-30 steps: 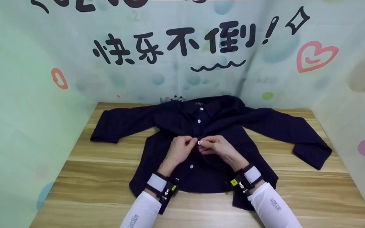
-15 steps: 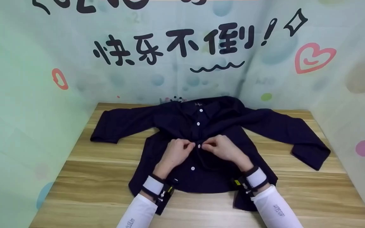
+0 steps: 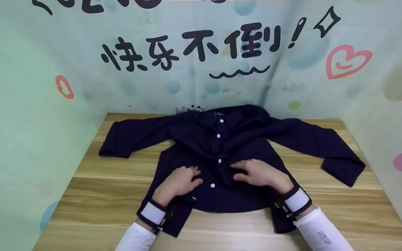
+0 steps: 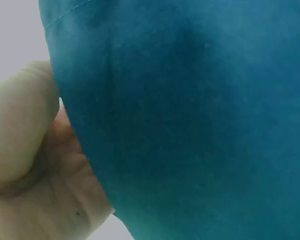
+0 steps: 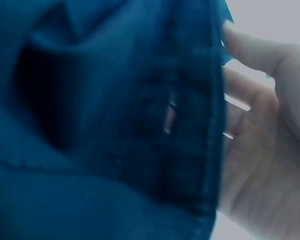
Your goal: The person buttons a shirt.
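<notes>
A dark navy button-up shirt [image 3: 250, 202] lies front up with its sleeves spread. Down its front run several white buttons, one of them the third button [image 3: 220, 161] between the two hands, another the lower button [image 3: 212, 185]. My left hand [image 3: 180, 181] hovers at the lower left front, thumb apart from loosely bent fingers. On the other side my right hand [image 3: 262, 173] has its fingers stretched toward the placket, thumb apart too. The right wrist view shows a slit buttonhole [image 5: 170, 112] in the placket, the fingers partly hidden behind its edge. Cloth [image 4: 180, 125] fills most of the left wrist view.
The shirt lies on a wood-grain table [image 3: 110, 202]. A printed fabric backdrop [image 3: 173, 87] stands right behind the collar, and fabric walls close both sides. Each wrist wears a strap with a small camera, such as the right strap [image 3: 297, 200].
Both hands have let go at the third button and drawn apart, the left one down and leftward, the right one rightward. That button now shows uncovered on the placket.
</notes>
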The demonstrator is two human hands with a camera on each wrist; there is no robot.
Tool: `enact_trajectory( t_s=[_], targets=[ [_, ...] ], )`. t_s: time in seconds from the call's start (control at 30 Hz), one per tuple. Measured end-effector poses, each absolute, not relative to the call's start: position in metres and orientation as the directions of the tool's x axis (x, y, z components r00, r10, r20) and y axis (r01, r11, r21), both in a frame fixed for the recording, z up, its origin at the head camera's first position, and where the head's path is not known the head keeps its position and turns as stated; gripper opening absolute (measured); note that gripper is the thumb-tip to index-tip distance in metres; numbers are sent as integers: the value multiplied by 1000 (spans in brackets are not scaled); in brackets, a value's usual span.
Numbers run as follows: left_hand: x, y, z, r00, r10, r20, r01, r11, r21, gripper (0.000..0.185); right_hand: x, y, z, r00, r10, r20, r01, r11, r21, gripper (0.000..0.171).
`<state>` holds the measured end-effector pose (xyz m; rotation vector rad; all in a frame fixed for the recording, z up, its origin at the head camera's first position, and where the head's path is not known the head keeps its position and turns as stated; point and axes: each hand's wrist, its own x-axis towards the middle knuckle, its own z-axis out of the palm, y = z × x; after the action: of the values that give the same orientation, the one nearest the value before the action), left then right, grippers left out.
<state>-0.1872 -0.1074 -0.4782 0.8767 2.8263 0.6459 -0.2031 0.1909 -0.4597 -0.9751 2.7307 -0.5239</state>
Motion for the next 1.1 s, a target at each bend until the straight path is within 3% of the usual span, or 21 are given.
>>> enact_trajectory(
  t_s=[0.17, 0.47, 0.8, 1.1],
  targets=[
    [-190, -104, -477, -830, 551, -89, 472, 777, 416, 50, -204, 184, -463, -748, -627, -218, -549, 769, -327, 53],
    [-211, -101, -481, -863, 491, -116, 389, 793, 469, 52, -225, 171, -465, -803, -503, -320, -456, 864, -213, 63],
    [-233, -92, -484, -890, 442, -113, 343, 812, 472, 55, -244, 163, -466, -831, -431, -352, -395, 902, -174, 68],
    [-213, -77, -480, -898, 440, -5, 411, 842, 350, 43, -249, 166, -472, -849, -432, -305, -382, 900, -211, 68]
  ],
)
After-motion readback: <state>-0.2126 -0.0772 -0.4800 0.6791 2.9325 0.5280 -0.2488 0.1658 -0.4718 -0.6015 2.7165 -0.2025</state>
